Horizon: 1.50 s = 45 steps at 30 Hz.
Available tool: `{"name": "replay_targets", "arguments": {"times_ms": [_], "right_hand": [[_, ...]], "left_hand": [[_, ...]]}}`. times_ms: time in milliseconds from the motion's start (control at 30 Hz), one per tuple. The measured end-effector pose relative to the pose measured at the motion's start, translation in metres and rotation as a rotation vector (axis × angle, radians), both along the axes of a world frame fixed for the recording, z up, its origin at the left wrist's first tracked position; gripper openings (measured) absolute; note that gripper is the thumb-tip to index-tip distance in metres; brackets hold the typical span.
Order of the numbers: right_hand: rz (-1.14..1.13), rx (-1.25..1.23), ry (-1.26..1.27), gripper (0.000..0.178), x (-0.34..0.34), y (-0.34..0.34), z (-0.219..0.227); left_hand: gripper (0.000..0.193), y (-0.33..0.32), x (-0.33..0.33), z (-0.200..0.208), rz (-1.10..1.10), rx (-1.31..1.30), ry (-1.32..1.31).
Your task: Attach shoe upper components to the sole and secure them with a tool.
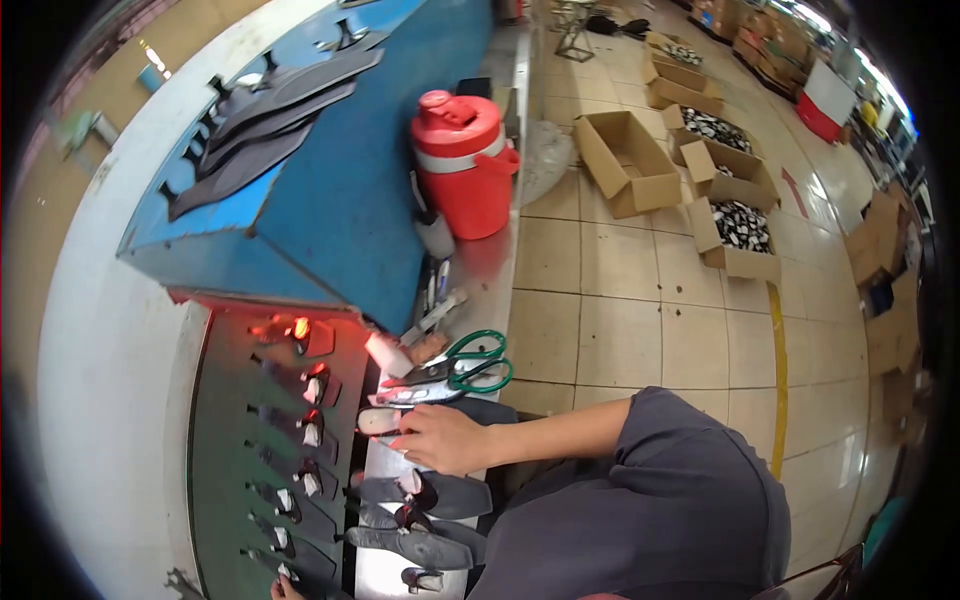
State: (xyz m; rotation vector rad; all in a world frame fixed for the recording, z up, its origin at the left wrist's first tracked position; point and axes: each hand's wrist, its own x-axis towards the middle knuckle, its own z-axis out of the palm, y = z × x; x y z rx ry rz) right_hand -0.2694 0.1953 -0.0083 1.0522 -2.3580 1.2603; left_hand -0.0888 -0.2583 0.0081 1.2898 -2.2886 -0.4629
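Observation:
My right hand (445,440) reaches across the narrow bench, its fingers closed on a shoe sole (378,421) with a pale heel end. The palm hides part of that sole. At the lower edge my left hand (285,589) is mostly cut off; its fingertips pinch a dark shoe sole (312,560) with a small heel on the green belt (222,420). More dark soles (415,547) with heels lie on the bench beside my right hand. Green-handled scissors (478,365) rest just beyond it.
Red light glows where the belt meets the blue machine (340,220), which carries dark soles (290,100) on top. A red drink jug (462,165) stands beside it. Cardboard boxes (625,165), several filled with small black-and-white parts, stand on the tiled floor (620,330).

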Motion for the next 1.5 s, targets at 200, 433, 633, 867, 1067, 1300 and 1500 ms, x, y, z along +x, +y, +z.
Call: {"name": "replay_targets", "arguments": {"times_ms": [200,433,633,867,1067,1300,1500], "right_hand": [[0.011,-0.046,-0.017,0.017,0.006,0.004,0.003],[0.076,-0.127,-0.051,0.017,0.011,0.013,0.022],[0.407,-0.436,-0.392,0.02,0.025,-0.025,0.053],[0.885,-0.724,-0.919,0.03,0.066,-0.077,0.094],[1.065,-0.857,-1.25,0.036,0.082,-0.091,0.094],[0.818,-0.858,-1.291,0.028,0.055,-0.072,0.117],[0.768,-0.206,-0.692,0.037,0.074,-0.05,0.104]], "left_hand": [[0.035,-0.027,0.015,-0.011,-0.044,-0.22,0.092],[0.031,-0.041,0.032,0.036,-0.013,-0.405,0.325],[0.019,0.044,0.021,0.104,-0.06,0.062,0.958],[0.022,0.195,0.037,0.062,-0.528,0.263,0.842],[0.033,0.257,0.037,0.067,-0.528,0.984,0.867],[0.045,0.247,0.064,0.047,-0.258,1.133,0.974],[0.032,0.236,0.089,0.039,-0.346,1.255,1.202]]}}
